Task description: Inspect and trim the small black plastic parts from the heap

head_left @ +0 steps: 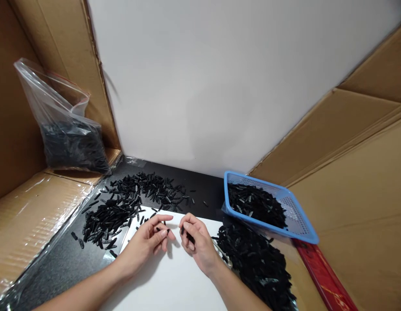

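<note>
1. Over the white sheet [174, 280]: left hand [148, 242] pinches a small black part [163, 229], fingers closed on it
2. Right hand [194, 240] grips another black part [189, 236] (mostly hidden); hands near, not touching
3. Blue basket [297, 216] at right

Small black plastic piece [163, 229] pinched above white sheet [174, 280].

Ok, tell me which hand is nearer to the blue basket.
Right. The right hand sits over the white sheet, just left of the blue basket. The left hand is farther left, nearer the loose black pieces.
</note>
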`<state>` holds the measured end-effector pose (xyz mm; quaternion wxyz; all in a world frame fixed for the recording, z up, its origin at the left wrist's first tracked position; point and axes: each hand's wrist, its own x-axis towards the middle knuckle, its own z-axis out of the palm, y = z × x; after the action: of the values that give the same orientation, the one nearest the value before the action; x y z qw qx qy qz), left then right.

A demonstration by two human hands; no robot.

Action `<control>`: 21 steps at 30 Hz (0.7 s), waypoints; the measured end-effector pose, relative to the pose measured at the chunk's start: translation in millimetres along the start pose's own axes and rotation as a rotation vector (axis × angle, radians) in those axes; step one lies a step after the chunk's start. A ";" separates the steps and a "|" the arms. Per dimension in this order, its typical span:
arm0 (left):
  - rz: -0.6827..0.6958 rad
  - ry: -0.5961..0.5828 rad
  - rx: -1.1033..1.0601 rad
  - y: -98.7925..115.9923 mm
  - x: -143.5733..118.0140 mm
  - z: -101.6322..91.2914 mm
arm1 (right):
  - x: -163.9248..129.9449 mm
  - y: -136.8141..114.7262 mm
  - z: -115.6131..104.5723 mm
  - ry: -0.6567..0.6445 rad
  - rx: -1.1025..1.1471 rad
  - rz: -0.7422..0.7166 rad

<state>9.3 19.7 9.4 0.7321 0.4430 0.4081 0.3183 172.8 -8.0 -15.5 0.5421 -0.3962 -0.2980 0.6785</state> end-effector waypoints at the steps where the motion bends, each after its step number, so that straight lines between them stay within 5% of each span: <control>1: 0.000 -0.007 -0.008 -0.9 0.2 -0.5 | -0.3 0.1 0.3 -0.015 0.032 0.003; 12: 0.089 -0.047 0.092 -6.0 0.8 -4.2 | -3.2 8.9 2.5 0.036 -0.278 -0.010; 21: 0.020 0.039 0.006 0.6 -3.0 0.3 | -1.5 7.2 2.2 0.111 -0.127 0.008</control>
<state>8.1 17.3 11.0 0.7194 0.4428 0.4187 0.3331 167.4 -11.1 -20.0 0.5289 -0.4678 -0.3084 0.6374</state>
